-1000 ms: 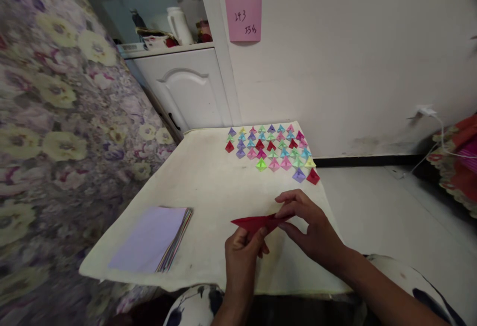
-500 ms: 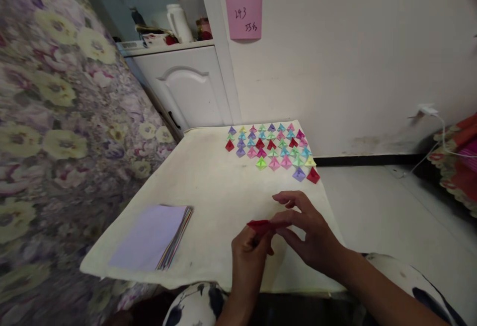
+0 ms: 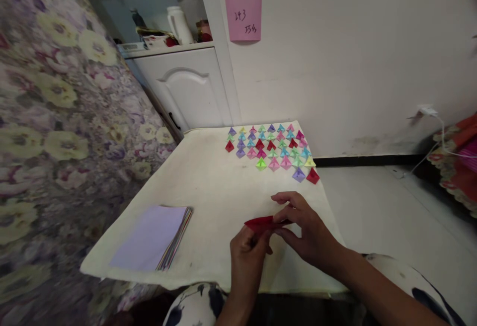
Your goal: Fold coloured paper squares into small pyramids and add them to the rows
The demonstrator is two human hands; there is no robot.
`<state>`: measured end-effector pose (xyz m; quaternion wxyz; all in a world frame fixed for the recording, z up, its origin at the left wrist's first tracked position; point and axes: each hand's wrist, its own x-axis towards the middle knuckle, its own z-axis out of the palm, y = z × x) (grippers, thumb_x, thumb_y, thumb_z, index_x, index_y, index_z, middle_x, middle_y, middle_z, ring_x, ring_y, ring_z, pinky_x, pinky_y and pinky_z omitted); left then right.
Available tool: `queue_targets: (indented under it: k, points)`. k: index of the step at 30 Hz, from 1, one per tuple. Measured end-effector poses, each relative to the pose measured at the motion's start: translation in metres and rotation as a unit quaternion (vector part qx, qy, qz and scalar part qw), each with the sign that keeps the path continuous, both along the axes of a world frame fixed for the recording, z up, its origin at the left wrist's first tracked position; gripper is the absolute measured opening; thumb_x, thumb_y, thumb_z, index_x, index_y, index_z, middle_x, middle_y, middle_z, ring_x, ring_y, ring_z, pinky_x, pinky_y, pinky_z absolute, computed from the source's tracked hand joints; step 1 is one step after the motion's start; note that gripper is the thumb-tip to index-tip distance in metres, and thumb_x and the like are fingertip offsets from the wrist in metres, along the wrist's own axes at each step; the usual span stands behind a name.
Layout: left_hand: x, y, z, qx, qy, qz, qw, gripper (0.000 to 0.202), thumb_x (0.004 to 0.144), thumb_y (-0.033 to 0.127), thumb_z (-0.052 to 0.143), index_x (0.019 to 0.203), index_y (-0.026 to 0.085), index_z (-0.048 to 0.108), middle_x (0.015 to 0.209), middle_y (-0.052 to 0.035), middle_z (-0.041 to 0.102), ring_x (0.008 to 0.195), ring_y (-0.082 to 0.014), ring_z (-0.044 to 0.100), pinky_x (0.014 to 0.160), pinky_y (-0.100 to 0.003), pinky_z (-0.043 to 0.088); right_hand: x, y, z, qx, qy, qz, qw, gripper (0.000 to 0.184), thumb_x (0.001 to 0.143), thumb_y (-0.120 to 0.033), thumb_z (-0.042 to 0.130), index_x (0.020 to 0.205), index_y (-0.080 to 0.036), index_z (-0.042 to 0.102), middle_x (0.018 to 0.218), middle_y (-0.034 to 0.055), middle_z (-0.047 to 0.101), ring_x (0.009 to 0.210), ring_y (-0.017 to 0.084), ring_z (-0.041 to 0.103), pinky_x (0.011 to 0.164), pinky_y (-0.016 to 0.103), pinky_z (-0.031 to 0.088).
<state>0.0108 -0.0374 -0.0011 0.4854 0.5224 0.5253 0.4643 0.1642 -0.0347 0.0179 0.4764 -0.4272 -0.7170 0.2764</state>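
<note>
A folded piece of red paper point(image 3: 263, 223) is held above the front of the table, between both hands. My left hand point(image 3: 248, 255) pinches it from below and from the left, thumb toward the middle. On its right end, the thumb and forefinger of my right hand point(image 3: 303, 224) grip the paper, while another finger reaches out above it. The right hand covers part of the red paper, so its full shape is hidden. Farther back, rows of small folded paper pieces point(image 3: 274, 163) in many colours stand on the table.
The table point(image 3: 212, 182) has a cream cover. At its front left lies a stack of coloured paper point(image 3: 151, 239), lilac on top. A flowered curtain point(image 3: 97, 157) hangs on the left. Behind stand a white cabinet point(image 3: 186, 87) and a wall with a pink note point(image 3: 243, 15).
The red paper has tilted and shifted slightly left, so more of its flat face shows. The right fingers have moved a little along it. Both hands keep hold.
</note>
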Motion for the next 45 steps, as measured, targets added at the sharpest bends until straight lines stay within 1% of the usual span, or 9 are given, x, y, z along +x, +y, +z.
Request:
queue_targets:
  k: [4,11,13,15,18,20,25,31,45]
  points:
    - [-0.002,0.0,0.001,-0.004,-0.009,0.021,1.0,0.016,0.07,0.029,0.065,0.079,0.017,0.07,0.046,0.0036,0.054,0.045,-0.0101,0.045,0.045,-0.02,0.037,0.002,0.002,0.002,0.019,-0.015,-0.02,1.0,0.019,0.074,-0.007,0.057,0.083,-0.023,0.062,0.114,0.0082,0.05,0.098,0.021,0.054,0.074,0.035,0.053]
    - [-0.001,0.001,0.002,-0.024,-0.038,0.029,0.999,0.015,0.07,0.028,0.065,0.075,0.014,0.067,0.044,0.0038,0.054,0.043,-0.0093,0.045,0.045,-0.02,0.036,0.002,0.002,0.002,0.038,-0.015,-0.039,0.998,0.015,0.075,-0.009,0.057,0.079,-0.023,0.062,0.113,0.0074,0.05,0.098,0.021,0.053,0.079,0.037,0.05]
    - [-0.003,0.002,0.001,-0.03,-0.05,0.027,0.998,0.015,0.07,0.028,0.065,0.074,0.014,0.067,0.043,0.0039,0.054,0.043,-0.009,0.045,0.045,-0.02,0.035,0.002,0.001,0.003,0.027,-0.006,-0.029,0.999,0.014,0.075,-0.011,0.058,0.082,-0.023,0.061,0.113,0.0073,0.05,0.096,0.02,0.054,0.078,0.035,0.051]
    - [-0.005,0.004,-0.002,-0.029,-0.066,0.023,0.997,0.015,0.07,0.028,0.065,0.072,0.014,0.065,0.044,0.0038,0.054,0.044,-0.0088,0.045,0.046,-0.02,0.035,0.003,0.001,0.006,0.018,0.001,-0.021,1.0,0.019,0.074,-0.012,0.06,0.089,-0.023,0.06,0.112,0.0072,0.05,0.096,0.02,0.054,0.08,0.035,0.051]
    - [-0.008,0.006,-0.005,-0.027,-0.08,0.023,0.996,0.016,0.072,0.029,0.065,0.066,0.014,0.062,0.045,0.0035,0.054,0.045,-0.0088,0.044,0.047,-0.02,0.035,0.006,0.001,0.01,0.023,0.004,-0.033,0.999,0.03,0.073,-0.011,0.061,0.1,-0.024,0.057,0.112,0.0073,0.05,0.102,0.021,0.052,0.085,0.037,0.047]
    - [-0.01,0.007,-0.006,-0.026,-0.082,0.023,0.996,0.017,0.072,0.03,0.065,0.066,0.014,0.061,0.045,0.0032,0.055,0.045,-0.0091,0.044,0.047,-0.021,0.035,0.007,0.0,0.012,0.035,0.003,-0.044,0.998,0.029,0.074,-0.011,0.06,0.1,-0.024,0.058,0.112,0.0072,0.05,0.103,0.021,0.051,0.087,0.038,0.046]
    - [-0.012,0.008,-0.004,-0.023,-0.104,0.01,0.994,0.015,0.074,0.029,0.064,0.072,0.014,0.063,0.05,0.0019,0.06,0.049,-0.0104,0.048,0.051,-0.022,0.038,0.007,-0.001,0.01,0.037,0.0,-0.043,0.998,0.022,0.075,-0.011,0.057,0.093,-0.023,0.06,0.112,0.007,0.049,0.095,0.02,0.053,0.081,0.037,0.047]
    - [-0.012,0.008,-0.003,-0.021,-0.107,0.03,0.994,0.017,0.073,0.028,0.066,0.065,0.014,0.062,0.05,0.0012,0.061,0.051,-0.0101,0.05,0.054,-0.021,0.04,0.008,0.0,0.01,0.04,0.005,-0.068,0.997,0.026,0.073,-0.009,0.059,0.095,-0.023,0.057,0.113,0.0068,0.049,0.095,0.02,0.051,0.071,0.032,0.047]
    - [-0.013,0.009,-0.003,-0.02,-0.094,0.03,0.995,0.017,0.073,0.028,0.065,0.066,0.014,0.062,0.051,0.0012,0.061,0.051,-0.01,0.05,0.055,-0.022,0.04,0.007,0.0,0.009,0.025,0.016,-0.069,0.997,0.025,0.072,-0.007,0.059,0.091,-0.023,0.057,0.113,0.0059,0.049,0.094,0.019,0.051,0.07,0.031,0.046]
